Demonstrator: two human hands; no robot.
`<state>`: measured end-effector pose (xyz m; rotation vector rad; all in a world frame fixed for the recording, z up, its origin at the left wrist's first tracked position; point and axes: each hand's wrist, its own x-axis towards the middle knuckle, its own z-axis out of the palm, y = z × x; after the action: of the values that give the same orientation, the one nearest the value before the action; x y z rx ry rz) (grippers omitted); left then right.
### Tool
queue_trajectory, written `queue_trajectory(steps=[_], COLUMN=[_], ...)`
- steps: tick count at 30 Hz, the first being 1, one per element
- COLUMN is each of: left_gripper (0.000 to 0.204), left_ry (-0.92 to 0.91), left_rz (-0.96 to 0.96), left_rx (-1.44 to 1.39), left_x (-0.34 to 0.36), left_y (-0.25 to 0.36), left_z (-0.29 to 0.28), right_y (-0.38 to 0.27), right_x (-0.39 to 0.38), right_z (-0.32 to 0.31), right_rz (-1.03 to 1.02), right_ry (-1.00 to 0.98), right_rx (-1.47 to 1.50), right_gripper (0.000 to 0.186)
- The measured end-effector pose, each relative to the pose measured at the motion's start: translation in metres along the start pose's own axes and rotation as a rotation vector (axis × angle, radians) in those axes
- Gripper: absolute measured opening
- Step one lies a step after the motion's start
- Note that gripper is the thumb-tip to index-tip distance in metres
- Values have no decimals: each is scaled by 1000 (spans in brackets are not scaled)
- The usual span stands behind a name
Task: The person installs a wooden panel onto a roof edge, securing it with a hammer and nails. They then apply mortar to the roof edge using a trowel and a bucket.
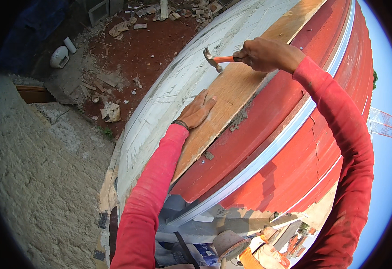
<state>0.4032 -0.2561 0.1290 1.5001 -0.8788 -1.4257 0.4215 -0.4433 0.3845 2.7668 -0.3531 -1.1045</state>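
Two hands are at work on one wooden plank [231,94], which lies along the top of a white plastered wall [169,94] with a red painted wall face [290,148] falling away on its far side.

Right hand [267,54]: fingers clamped on the orange handle of a claw hammer [217,59], the steel head raised just above the plank's near edge, beyond the left hand. Grip sits close to the head end of the handle; a hold further back would likely give a fuller, truer stroke.

Left hand [197,112]: laid flat on the plank, fingers extended and together, palm down, holding nothing. It bears on the near edge of the plank, below the hammer head. No nail can be made out beneath the head; too small to tell.

Observations on doing the step well:
- Left fingers lie near the line of the strike. Keeping them pressed where they are, clear of the impact point, appears prudent.
- Mortar crumbs [238,119] sit at the joint between plank and red face; the board may not seat flush there, so blows should land square to avoid it skating.
- Ground with rubble [128,58] lies well below the plank on the white wall's side; an overswing or a loosened board is a fall hazard.
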Motion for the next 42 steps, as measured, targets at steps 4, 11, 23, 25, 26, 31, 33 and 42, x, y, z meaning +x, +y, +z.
queue_trajectory(steps=[4, 11, 23, 25, 26, 31, 33, 42], left_gripper=[87, 86, 84, 84, 84, 100, 98, 63], left_ry=[13, 1, 25, 35, 32, -123, -73, 715], left_rz=[-6, -120, -65, -91, -131, 22, -16, 13], left_rx=[22, 166, 258, 267, 245, -154, -309, -110], left_x=[5, 12, 20, 25, 26, 44, 29, -228], left_y=[9, 26, 29, 18, 16, -22, 0, -108], left_z=[-5, -19, 2, -2, -5, -31, -11, -70], right_y=[33, 38, 45, 15, -14, -217, -306, -497], right_x=[-3, -22, -62, -105, -132, -258, -311, -478], right_z=[-12, -16, 6, 23, 38, 128, 171, 287], right_rz=[30, 69, 218, 310, 396, 595, 834, 1426], right_ry=[31, -4, 249, 564, 741, 944, 968, 408], right_rx=[-5, 11, 137, 413, 558, 1726, 1908, 2603], right_gripper=[22, 27, 35, 36, 35, 15, 20, 20])
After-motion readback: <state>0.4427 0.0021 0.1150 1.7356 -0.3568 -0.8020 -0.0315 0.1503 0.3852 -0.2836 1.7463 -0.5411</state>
